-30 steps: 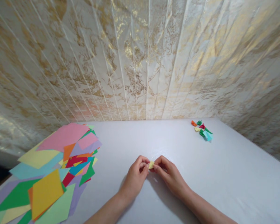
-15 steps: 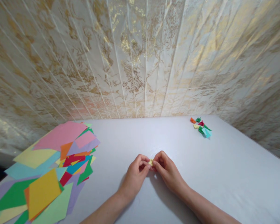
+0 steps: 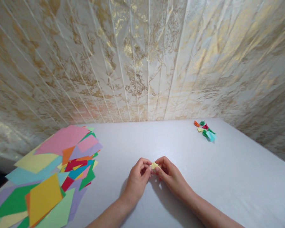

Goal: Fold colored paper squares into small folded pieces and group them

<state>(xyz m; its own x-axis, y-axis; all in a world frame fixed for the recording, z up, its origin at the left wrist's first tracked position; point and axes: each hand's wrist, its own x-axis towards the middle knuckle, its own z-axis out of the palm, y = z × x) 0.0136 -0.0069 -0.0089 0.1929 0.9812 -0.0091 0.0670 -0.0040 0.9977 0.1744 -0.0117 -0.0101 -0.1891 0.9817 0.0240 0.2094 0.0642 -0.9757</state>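
Observation:
A small folded piece of pale yellow paper [image 3: 154, 165] is pinched between both hands, just above the white table. My left hand [image 3: 140, 175] grips its left side with thumb and fingers closed. On the other side, my right hand [image 3: 167, 172] holds the right edge, its thumb in front and the fingers curled behind. Fingertips cover the lower part and both ends of the paper, so its full shape is hidden.
Many loose coloured paper sheets [image 3: 46, 198] lie overlapping on the left of the white table [image 3: 123, 142]. Several small folded paper pieces [image 3: 205, 129] sit at the back right. A gold-patterned curtain [image 3: 142, 63] hangs behind the table's far edge.
More of the yellow paper shows between the fingertips, now with a peaked top. My right hand has shifted its hold slightly; the left stays nearly still.

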